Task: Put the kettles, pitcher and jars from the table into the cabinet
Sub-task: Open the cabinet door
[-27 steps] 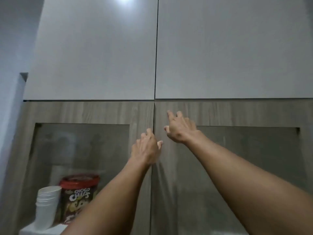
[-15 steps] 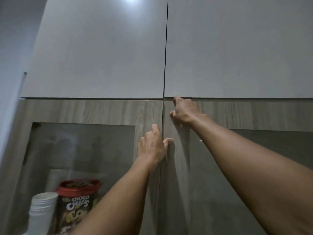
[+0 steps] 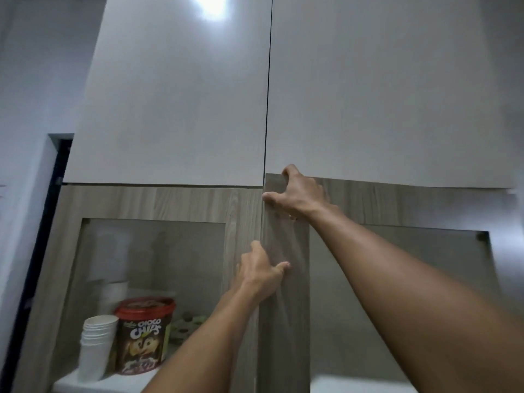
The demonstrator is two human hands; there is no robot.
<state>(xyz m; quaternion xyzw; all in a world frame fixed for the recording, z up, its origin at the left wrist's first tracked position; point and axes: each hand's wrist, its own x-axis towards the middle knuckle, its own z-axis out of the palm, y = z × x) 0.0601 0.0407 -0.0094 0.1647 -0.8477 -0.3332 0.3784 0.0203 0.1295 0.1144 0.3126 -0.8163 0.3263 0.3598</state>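
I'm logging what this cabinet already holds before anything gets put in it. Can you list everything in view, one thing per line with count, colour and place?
Upper cabinet doors: two, white, shut, across the top.
Lower cabinet doors: two, grey wood grain with glass panels, below the white ones; the right door stands slightly forward of the left.
Choco Chips tub: one, brown with red lid, behind the left glass on the shelf.
Paper cups: one stack, white, left of the tub.
Greenish item: one, behind the tub, too blurred to name.
Shelf: one, white, under the tub and cups.
Left hand: at the seam between the lower doors.
Right hand: fingers hooked over the right door's top corner.
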